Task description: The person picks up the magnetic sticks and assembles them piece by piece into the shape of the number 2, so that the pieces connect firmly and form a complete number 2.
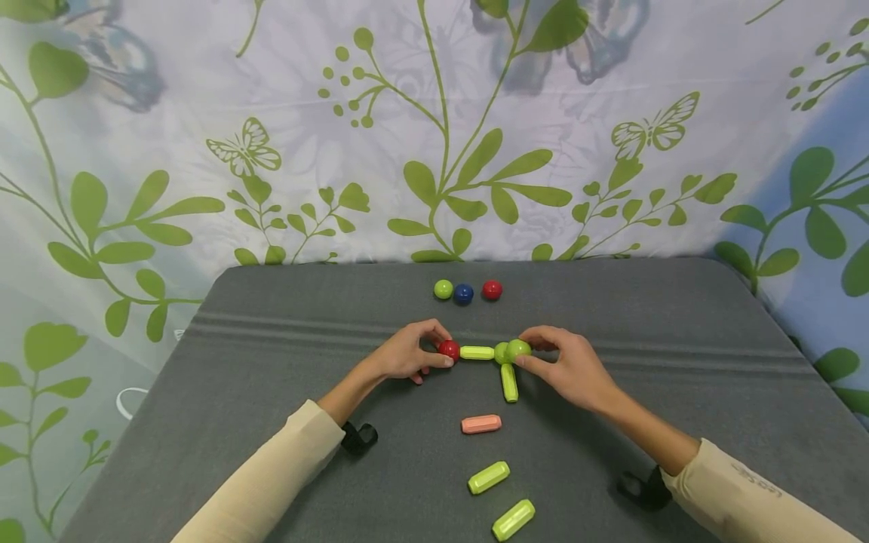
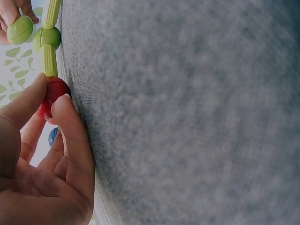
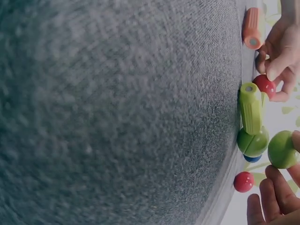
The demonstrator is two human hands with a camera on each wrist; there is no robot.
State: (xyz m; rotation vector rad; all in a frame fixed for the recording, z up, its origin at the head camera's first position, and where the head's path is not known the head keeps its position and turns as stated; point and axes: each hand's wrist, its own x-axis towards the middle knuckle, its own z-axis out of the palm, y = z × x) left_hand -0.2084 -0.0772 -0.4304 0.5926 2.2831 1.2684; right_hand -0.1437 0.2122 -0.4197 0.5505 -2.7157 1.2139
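Note:
My left hand (image 1: 410, 353) pinches a glossy red ball (image 1: 449, 349) between thumb and fingers. A yellow-green ribbed rod (image 1: 477, 352) runs from that ball to a green ball (image 3: 252, 142), and a second yellow-green rod (image 1: 509, 383) extends from the green ball towards me. Its free end shows a small grey disc in the right wrist view. My right hand (image 1: 566, 366) holds another green ball (image 1: 519, 349) in its fingertips. Both wrist views show a gap between this ball and the joined green one.
Behind the hands lie a green ball (image 1: 443, 289), a blue ball (image 1: 464, 293) and a red ball (image 1: 492, 289). Nearer to me are an orange rod (image 1: 481, 424) and two yellow-green rods, one (image 1: 489, 477) behind the other (image 1: 514, 519). A patterned curtain (image 1: 380, 151) hangs behind the grey table (image 1: 292, 302).

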